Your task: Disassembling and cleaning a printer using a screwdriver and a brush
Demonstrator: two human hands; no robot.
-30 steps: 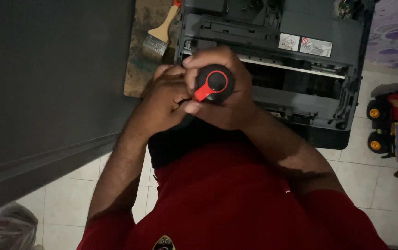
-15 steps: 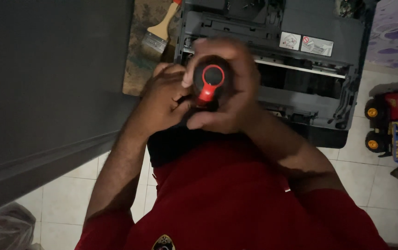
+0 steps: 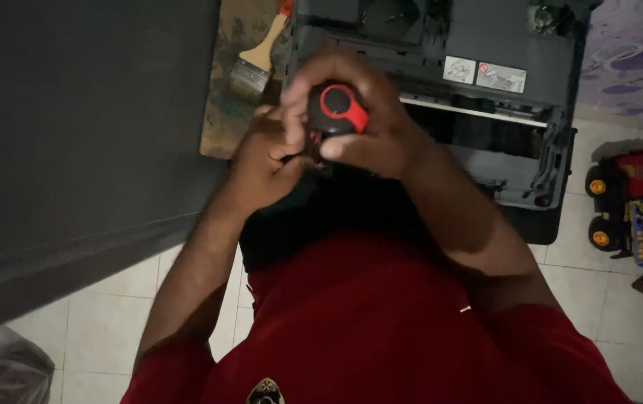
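Note:
My right hand (image 3: 370, 123) is wrapped around the black and red handle of a screwdriver (image 3: 336, 108), whose round end cap faces the camera. My left hand (image 3: 265, 161) sits just left of it, fingers curled against the lower part of the tool; what they pinch is hidden. Both hands hover over the front edge of an opened dark grey printer (image 3: 486, 90) with its inner parts exposed. The screwdriver's shaft and tip are hidden under my hands.
A paintbrush (image 3: 258, 60) with a wooden handle lies on a brown board (image 3: 220, 112) left of the printer. A dark grey panel (image 3: 75, 135) fills the left. A red toy truck (image 3: 635, 202) stands on the white tiled floor (image 3: 105, 329) at right.
The screwdriver's handle has turned in my right hand: the red strip on its cap swung from lower left to right. Both hands stayed over the printer's front edge.

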